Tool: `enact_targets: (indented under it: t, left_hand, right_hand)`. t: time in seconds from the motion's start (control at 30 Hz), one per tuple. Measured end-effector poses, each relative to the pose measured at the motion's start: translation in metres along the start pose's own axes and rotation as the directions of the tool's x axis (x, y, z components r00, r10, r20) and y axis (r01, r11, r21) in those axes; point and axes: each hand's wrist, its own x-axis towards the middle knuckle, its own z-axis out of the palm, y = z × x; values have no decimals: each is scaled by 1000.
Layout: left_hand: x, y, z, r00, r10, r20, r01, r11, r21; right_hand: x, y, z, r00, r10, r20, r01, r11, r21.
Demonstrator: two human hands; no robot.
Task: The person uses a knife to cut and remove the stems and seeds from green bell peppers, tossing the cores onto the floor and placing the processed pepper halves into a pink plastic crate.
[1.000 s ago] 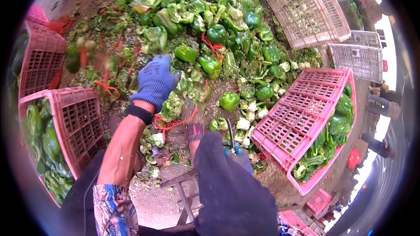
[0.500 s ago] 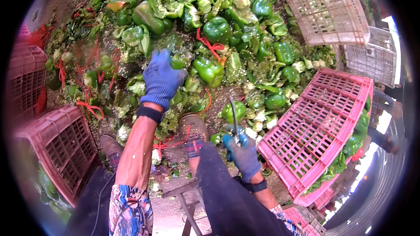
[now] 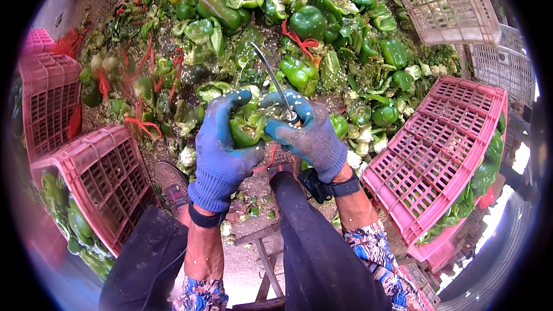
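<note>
Gloved in blue, my left hand [image 3: 222, 144] curls its fingers round a green bell pepper [image 3: 246, 128] that looks cut open, with pale insides showing. Right beside it, my right hand [image 3: 314, 132] is wrapped round the handle of a knife [image 3: 273, 78]. The thin curved blade points up and away to the left, above the pepper. The right fingertips are close to the pepper's side; whether they touch it I cannot tell. Just past my hands lies another green pepper [image 3: 300, 74] on the heap.
A heap of peppers and scraps [image 3: 340, 17] covers the ground ahead, with red strings [image 3: 141, 124] among it. Pink crates [image 3: 440, 155] of peppers stand at right and left [image 3: 115, 178]; a pale crate [image 3: 443, 3] is at far right. Beneath me is a stool [image 3: 262, 247].
My left hand has drawn back from the heap and now grips a pepper. My right hand has risen with the knife to meet it. The view has shifted slightly.
</note>
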Motion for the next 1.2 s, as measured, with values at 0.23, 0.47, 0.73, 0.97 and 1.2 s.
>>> enact_targets:
  t: [0.23, 0.47, 0.73, 0.97, 1.2]
  left_hand:
    - [-6, -9, -10, 995, -67, 74, 92, 897, -433]
    - [-14, -26, -10, 965, -229, 131, 261, 765, -588]
    - [-9, -25, -5, 980, -181, 81, 192, 760, -621]
    - [-12, -34, 10, 995, -91, -35, 58, 839, -542]
    - [-18, -39, 13, 997, -53, -57, 40, 976, -214]
  right_hand:
    - [-6, -3, -11, 928, 365, 81, -369, 863, 346]
    - [-4, 2, -19, 912, 390, 130, -401, 774, 490]
    - [-13, 27, -28, 855, 511, -86, -393, 747, 536]
    - [-4, 48, -32, 893, 409, -186, -425, 903, -57]
    - [-21, -18, 5, 947, 229, -225, -269, 948, -171]
